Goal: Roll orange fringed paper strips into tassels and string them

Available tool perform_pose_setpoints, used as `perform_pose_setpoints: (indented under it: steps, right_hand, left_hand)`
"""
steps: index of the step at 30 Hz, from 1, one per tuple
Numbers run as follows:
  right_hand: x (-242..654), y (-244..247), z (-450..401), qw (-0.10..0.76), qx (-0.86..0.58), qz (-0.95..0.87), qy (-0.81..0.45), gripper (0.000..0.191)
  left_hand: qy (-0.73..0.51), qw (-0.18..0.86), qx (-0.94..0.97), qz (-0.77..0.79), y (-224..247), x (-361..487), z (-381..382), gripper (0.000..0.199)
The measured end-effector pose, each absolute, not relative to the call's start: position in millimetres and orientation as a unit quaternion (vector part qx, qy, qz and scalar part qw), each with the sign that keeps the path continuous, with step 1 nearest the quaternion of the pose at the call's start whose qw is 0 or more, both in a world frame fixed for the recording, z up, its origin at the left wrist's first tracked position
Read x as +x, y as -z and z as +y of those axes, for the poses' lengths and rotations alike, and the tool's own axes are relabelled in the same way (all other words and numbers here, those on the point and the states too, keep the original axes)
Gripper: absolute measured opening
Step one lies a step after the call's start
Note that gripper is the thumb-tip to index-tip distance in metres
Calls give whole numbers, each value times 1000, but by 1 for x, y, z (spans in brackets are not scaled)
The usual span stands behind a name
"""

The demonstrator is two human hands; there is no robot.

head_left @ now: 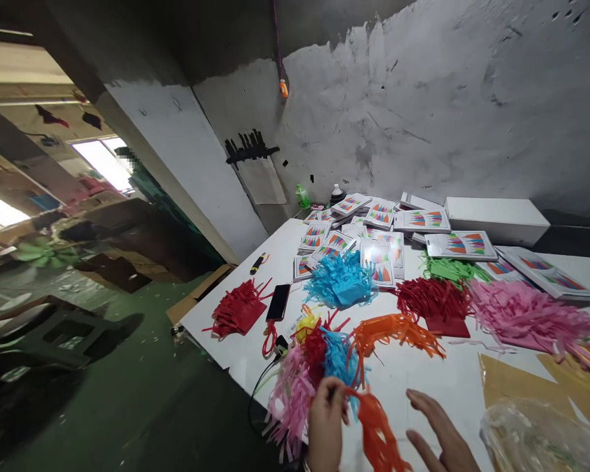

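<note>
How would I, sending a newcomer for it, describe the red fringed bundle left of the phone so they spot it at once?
Find the white table against the patchy wall. Near its left edge, just left of the smartphone, lies the red fringed bundle. Unlike the red one beside the pink fringes, it touches no other color.

Streamers (379, 429) orange, blue, red, pink — packets (421, 219) white (printed multicolour).

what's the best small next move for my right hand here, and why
I'd probably bring the right hand in to gather the nearer orange strips. The left hand seems to pinch them at one end only, their rest spreads loosely, and the right hand is open, empty and just beside them.
</note>
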State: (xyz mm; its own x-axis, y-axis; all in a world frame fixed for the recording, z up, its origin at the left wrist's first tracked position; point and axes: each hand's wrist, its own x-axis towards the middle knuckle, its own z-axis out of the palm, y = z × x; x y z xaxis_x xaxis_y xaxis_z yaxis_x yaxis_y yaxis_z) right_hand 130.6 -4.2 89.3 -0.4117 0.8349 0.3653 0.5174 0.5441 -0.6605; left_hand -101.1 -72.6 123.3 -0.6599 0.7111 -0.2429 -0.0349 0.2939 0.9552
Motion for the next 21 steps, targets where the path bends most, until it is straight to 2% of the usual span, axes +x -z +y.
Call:
perform_pose_setpoints:
  steps: [4,6,8,10,14,18,21]
  right_hand:
    - [128,-67,31,343,-453,-786,-246,32]
    - [118,-59,58,319,-446,-812,-200,34]
    - [101,-56,89,300,-438,-832,-158,40]
    - [79,-55,123,294,-436,-839,-137,44]
    - [41,-59,184,281,-419,-857,-104,44]
    - [29,-63,220,254,-374,-888,-84,38]
    - [40,-67,223,250,-339,-904,-70,37]
  left_hand:
    - [-540,36,255,801,-131,-159,-47,55]
    - [-510,-45,290,808,-125,-167,-35,48]
    - [-481,-34,356,801,-114,-156,-23,37]
    - [-463,35,433,772,-102,-132,-5,29]
    - [-426,148,485,749,-83,-92,51,34]
    - [-338,136,524,770,-75,-95,110,50]
    - [-303,121,569,755,-76,-109,136,41]
